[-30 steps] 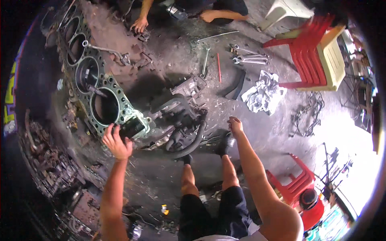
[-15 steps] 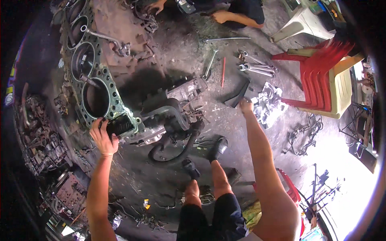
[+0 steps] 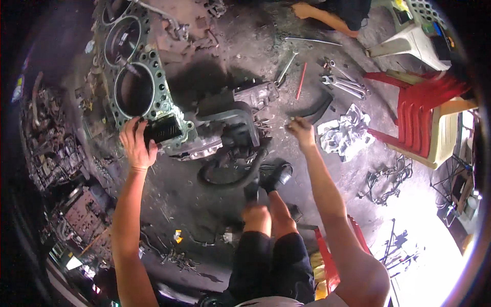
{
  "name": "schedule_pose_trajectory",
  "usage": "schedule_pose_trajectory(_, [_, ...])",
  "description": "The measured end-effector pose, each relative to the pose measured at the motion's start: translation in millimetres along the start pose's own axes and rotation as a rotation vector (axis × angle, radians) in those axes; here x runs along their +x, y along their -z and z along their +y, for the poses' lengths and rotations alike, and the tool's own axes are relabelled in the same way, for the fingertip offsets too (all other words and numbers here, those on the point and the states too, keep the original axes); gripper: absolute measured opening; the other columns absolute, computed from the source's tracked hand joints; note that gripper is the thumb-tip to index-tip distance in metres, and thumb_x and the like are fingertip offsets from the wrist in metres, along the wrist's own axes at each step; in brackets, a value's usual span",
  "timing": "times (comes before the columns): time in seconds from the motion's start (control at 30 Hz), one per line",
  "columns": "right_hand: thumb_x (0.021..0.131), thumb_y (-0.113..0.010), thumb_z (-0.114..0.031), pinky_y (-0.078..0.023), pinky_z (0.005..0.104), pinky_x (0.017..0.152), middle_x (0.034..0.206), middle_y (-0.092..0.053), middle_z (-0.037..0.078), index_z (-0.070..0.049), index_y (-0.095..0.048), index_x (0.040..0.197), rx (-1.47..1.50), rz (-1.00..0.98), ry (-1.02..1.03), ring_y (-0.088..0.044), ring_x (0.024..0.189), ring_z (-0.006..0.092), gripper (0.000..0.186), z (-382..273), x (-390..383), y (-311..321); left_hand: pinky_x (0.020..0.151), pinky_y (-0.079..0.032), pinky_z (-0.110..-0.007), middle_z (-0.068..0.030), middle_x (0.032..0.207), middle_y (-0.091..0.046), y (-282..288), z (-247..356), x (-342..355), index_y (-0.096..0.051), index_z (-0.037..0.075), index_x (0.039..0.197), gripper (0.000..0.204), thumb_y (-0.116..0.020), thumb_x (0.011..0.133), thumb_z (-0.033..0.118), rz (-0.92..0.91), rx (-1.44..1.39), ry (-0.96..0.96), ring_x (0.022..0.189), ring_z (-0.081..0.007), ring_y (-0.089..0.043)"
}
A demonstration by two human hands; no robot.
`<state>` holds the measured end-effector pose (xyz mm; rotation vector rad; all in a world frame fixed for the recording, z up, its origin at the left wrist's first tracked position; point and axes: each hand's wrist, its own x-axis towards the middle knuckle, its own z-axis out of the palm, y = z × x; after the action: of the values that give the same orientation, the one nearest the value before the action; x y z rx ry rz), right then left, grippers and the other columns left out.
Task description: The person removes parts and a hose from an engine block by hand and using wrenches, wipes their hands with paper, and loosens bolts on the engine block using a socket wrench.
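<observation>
My left hand [image 3: 137, 144] rests with fingers spread on the near end of a large metal engine block [image 3: 161, 87]. Its fingers and thumb lie beside a dark rectangular opening [image 3: 164, 130], and round cylinder bores run away from it. My right hand [image 3: 303, 132] is over the floor to the right, its fingers curled together. What they hold, if anything, is too small to make out. Just beyond it is a dark curved strip [image 3: 321, 108]; whether the fingers touch it cannot be told. A crumpled white rag [image 3: 346, 134] lies to the right of that hand.
Between my hands sit a metal housing [image 3: 255, 96] and a thick black hose [image 3: 225, 180]. Several wrenches [image 3: 348, 87], a red rod [image 3: 302, 81] and a long bar [image 3: 313, 41] lie farther off. Stacked red chairs [image 3: 414, 117] stand right. Another person's arm [image 3: 325, 19] shows at the far side.
My right hand has moved left, away from the white rag. The left hand stays on the block. The whole view has shifted, and my left leg has moved forward.
</observation>
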<state>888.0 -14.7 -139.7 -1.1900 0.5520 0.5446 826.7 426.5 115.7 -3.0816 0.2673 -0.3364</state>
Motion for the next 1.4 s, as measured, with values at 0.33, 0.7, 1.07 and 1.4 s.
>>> schedule_pose_trajectory(0.33, [0.079,-0.061,0.005,-0.053,0.0308,0.081,0.099,-0.063,0.016,0.01,-0.055,0.106,0.013,-0.455,-0.34,-0.064,0.087,0.0225,0.027,-50,-8,-55,0.093,-0.03,-0.051,-0.0195,0.124,-0.043,-14,6,3,-0.049,0.005,0.116,0.048,-0.049,0.077,0.033,-0.002,-0.016,0.041,0.109,-0.0384,-0.041])
schedule_pose_trajectory(0.7, [0.077,-0.07,-0.003,-0.051,0.0282,0.079,0.09,-0.065,0.013,0.005,-0.059,0.095,-0.149,-0.843,-0.644,-0.064,0.084,0.0208,0.023,-70,39,-61,0.092,-0.031,-0.053,-0.0215,0.123,-0.042,-18,1,-3,-0.047,0.006,0.118,0.049,-0.05,0.075,0.031,-0.042,-0.003,0.076,0.109,-0.0406,-0.041])
schedule_pose_trajectory(1.07, [0.078,-0.065,0.002,-0.055,0.0365,0.08,0.097,-0.063,0.024,0.013,-0.05,0.108,0.026,-0.555,-0.661,-0.065,0.087,0.0308,0.036,-58,20,-74,0.098,-0.033,-0.047,-0.0213,0.128,-0.042,20,46,18,-0.049,0.004,0.121,0.043,-0.054,0.08,0.014,-0.288,0.061,0.394,0.119,-0.0367,-0.041])
schedule_pose_trajectory(1.4, [0.077,-0.06,0.002,-0.054,0.0308,0.081,0.089,-0.063,0.015,0.008,-0.06,0.084,-0.207,-0.914,-0.452,-0.063,0.086,0.0235,0.01,-71,25,-92,0.075,-0.046,-0.041,-0.0102,0.091,-0.056,-40,402,-210,-0.053,-0.001,0.102,0.022,-0.052,0.089,0.016,0.23,-0.644,1.854,0.088,-0.0252,-0.054])
